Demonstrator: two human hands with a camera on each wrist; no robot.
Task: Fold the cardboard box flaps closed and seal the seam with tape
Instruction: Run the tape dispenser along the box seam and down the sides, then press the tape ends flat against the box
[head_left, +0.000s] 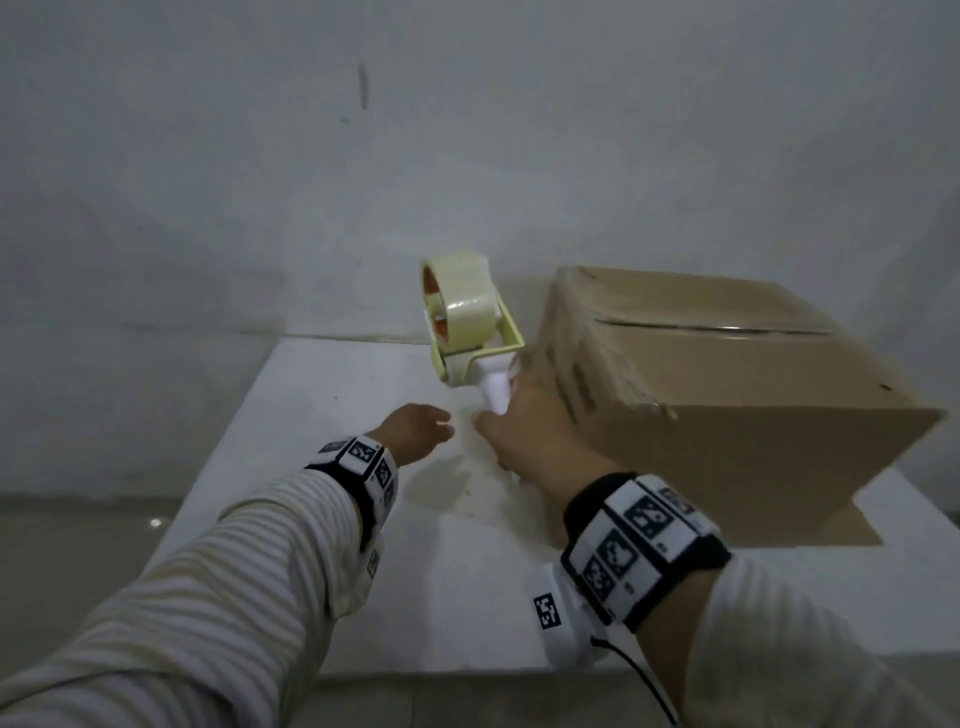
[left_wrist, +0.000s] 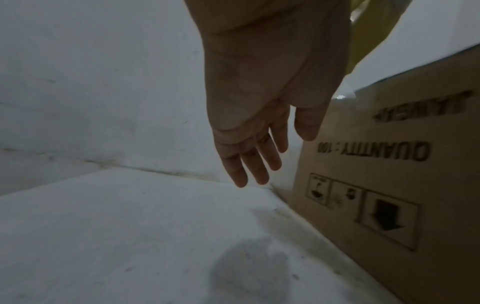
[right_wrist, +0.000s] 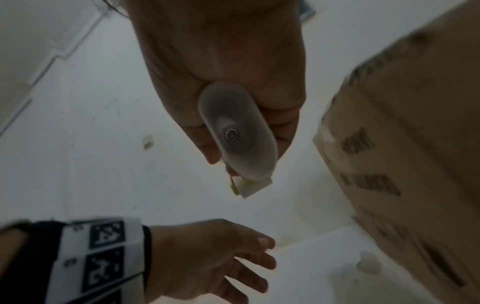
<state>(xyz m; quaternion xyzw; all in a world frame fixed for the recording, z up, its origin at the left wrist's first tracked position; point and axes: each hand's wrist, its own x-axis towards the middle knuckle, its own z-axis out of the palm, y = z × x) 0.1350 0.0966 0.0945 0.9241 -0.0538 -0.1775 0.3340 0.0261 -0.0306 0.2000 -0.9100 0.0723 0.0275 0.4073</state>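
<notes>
A brown cardboard box sits on the white table at the right, its top flaps folded down with a seam across the lid. My right hand grips the white handle of a yellow tape dispenser, holding it upright just left of the box; the handle's end fills the right wrist view. My left hand hovers over the table with fingers straight and apart, holding nothing, close to the box's printed side.
A grey wall rises behind the table. The table's left edge drops to a grey floor. A loose bottom flap of the box lies flat on the table in front of it.
</notes>
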